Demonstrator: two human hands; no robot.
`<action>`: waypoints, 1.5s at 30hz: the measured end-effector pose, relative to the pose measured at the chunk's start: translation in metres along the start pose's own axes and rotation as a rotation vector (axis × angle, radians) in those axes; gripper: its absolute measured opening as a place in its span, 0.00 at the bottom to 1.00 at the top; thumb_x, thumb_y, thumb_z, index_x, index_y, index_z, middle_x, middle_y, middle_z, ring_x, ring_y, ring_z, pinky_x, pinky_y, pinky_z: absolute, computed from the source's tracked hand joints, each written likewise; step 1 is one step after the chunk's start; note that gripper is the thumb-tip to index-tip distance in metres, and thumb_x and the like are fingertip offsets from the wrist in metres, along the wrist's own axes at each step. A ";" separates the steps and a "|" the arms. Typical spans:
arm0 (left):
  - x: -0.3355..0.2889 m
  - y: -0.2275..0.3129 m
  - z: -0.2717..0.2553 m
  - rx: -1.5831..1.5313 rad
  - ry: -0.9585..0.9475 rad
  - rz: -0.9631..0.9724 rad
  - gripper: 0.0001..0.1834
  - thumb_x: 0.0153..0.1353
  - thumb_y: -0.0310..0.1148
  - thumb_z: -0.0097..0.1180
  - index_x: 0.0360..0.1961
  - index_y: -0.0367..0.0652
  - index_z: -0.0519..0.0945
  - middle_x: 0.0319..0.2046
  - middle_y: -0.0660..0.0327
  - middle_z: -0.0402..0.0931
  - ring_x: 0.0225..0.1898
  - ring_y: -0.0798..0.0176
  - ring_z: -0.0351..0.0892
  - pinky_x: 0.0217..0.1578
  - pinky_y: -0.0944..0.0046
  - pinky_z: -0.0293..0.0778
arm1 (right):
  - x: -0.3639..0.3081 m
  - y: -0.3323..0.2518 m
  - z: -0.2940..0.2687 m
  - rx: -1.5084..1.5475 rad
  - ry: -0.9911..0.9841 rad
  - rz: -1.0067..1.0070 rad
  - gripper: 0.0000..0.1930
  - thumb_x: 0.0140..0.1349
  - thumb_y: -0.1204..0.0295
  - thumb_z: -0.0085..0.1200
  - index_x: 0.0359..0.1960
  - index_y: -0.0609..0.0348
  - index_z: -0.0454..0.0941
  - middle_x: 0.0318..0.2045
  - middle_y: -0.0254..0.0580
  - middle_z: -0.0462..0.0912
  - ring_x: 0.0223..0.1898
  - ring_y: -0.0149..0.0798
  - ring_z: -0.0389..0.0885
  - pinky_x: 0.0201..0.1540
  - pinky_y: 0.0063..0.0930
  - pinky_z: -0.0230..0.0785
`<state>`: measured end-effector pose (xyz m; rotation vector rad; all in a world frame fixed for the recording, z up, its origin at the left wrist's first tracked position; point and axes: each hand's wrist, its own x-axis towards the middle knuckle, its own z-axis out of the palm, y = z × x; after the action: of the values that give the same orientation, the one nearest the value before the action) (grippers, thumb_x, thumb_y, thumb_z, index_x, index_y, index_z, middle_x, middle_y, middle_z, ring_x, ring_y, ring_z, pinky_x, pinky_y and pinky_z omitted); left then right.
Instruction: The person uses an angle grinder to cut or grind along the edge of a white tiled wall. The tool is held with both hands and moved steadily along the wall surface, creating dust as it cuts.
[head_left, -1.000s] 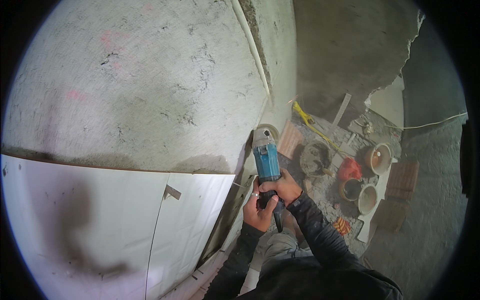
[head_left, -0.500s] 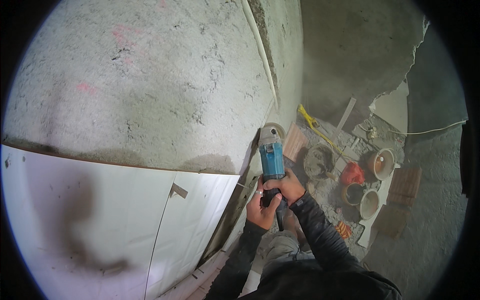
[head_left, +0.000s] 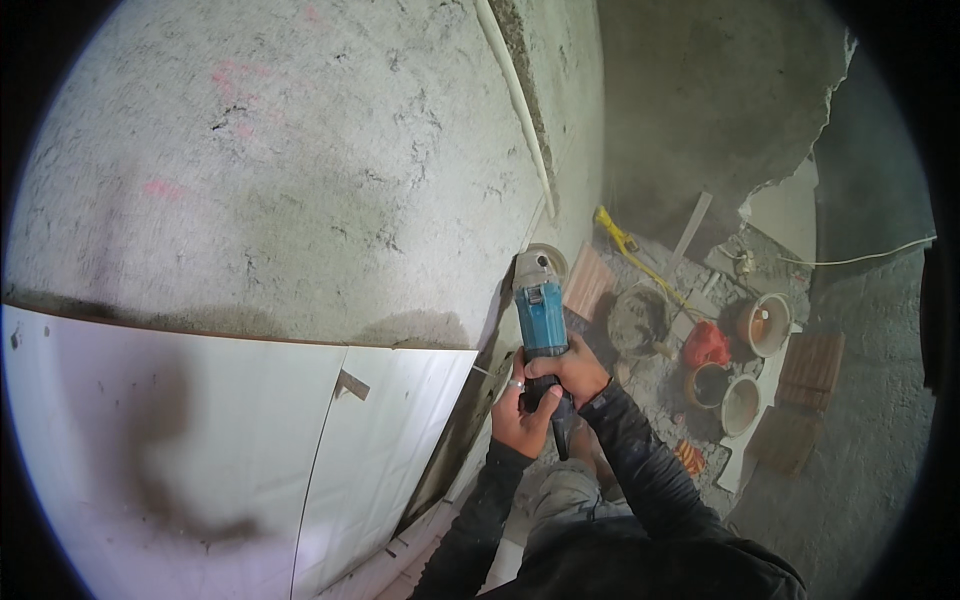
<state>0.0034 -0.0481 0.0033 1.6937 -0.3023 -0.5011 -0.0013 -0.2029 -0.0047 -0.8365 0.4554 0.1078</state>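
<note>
A teal angle grinder (head_left: 542, 318) with a grey metal head is held in both hands, its head pointing away from me. My left hand (head_left: 523, 420), with a ring on one finger, is wrapped round the black rear of the body. From the other side my right hand (head_left: 574, 372) grips the same handle just ahead of it. The round disc guard (head_left: 553, 258) sits against the wall by the corner groove; the disc itself is mostly hidden. To the left, large white tiles (head_left: 220, 440) cover the lower wall, and a small flat wedge (head_left: 353, 384) sticks out of their joint.
Rough plaster (head_left: 300, 180) rises above the tiles, and a pale pipe (head_left: 520, 95) runs down the corner. Rubble covers the floor at right, with several buckets (head_left: 763, 325), a red bag (head_left: 706, 345), a yellow tool (head_left: 618, 232) and brown tiles (head_left: 812, 371). A cable (head_left: 870, 258) crosses the far right.
The grinder's head has shifted very slightly to the left, and the view has moved a little. Both hands keep the same hold.
</note>
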 end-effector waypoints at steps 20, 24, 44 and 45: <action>-0.031 0.000 -0.014 0.020 -0.007 -0.056 0.43 0.70 0.30 0.66 0.79 0.31 0.58 0.48 0.60 0.82 0.46 0.73 0.78 0.46 0.71 0.76 | -0.022 0.018 0.015 -0.070 0.106 0.064 0.17 0.48 0.77 0.70 0.42 0.68 0.84 0.37 0.44 0.88 0.38 0.39 0.88 0.47 0.34 0.82; -0.035 0.000 -0.014 -0.067 0.008 -0.060 0.37 0.70 0.31 0.65 0.75 0.31 0.66 0.50 0.58 0.82 0.49 0.70 0.80 0.51 0.68 0.76 | -0.017 0.022 0.018 -0.062 0.085 0.075 0.16 0.49 0.77 0.70 0.41 0.67 0.84 0.36 0.44 0.89 0.37 0.39 0.88 0.47 0.34 0.82; -0.052 -0.012 -0.027 0.130 -0.005 -0.060 0.42 0.69 0.34 0.67 0.79 0.34 0.61 0.50 0.55 0.82 0.46 0.69 0.80 0.49 0.67 0.77 | -0.032 0.034 0.026 -0.067 0.094 0.091 0.16 0.48 0.78 0.69 0.41 0.67 0.84 0.36 0.42 0.88 0.38 0.38 0.88 0.48 0.34 0.81; -0.053 -0.012 -0.027 0.113 -0.011 -0.053 0.42 0.69 0.34 0.67 0.79 0.34 0.61 0.50 0.55 0.82 0.47 0.69 0.81 0.49 0.67 0.77 | -0.033 0.036 0.024 -0.052 0.076 0.091 0.17 0.48 0.78 0.69 0.41 0.67 0.84 0.36 0.42 0.88 0.38 0.38 0.88 0.48 0.34 0.81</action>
<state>-0.0303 0.0021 0.0030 1.8132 -0.2992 -0.5407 -0.0322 -0.1579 -0.0014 -0.8731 0.5636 0.1727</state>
